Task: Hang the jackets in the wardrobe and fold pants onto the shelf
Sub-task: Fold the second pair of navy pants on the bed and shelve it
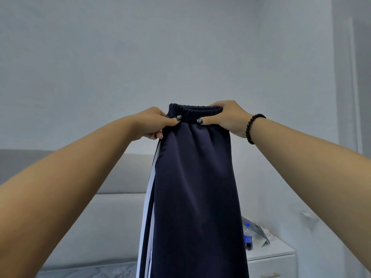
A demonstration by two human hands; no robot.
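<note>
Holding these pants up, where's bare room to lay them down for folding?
Both hands, left and right, hold the pants up. The nightstand is crowded by a bottle and clutter. The bed edge, lower left below the headboard, looks bare.

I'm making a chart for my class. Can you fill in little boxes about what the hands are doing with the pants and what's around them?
held thing: navy pants with white side stripes, hanging down
left hand: grips the waistband's left end
right hand: grips the waistband's right end
wrist: dark bead bracelet on the right
behind: grey headboard
nightstand: blue-capped bottle on it
folded yet: no
</note>
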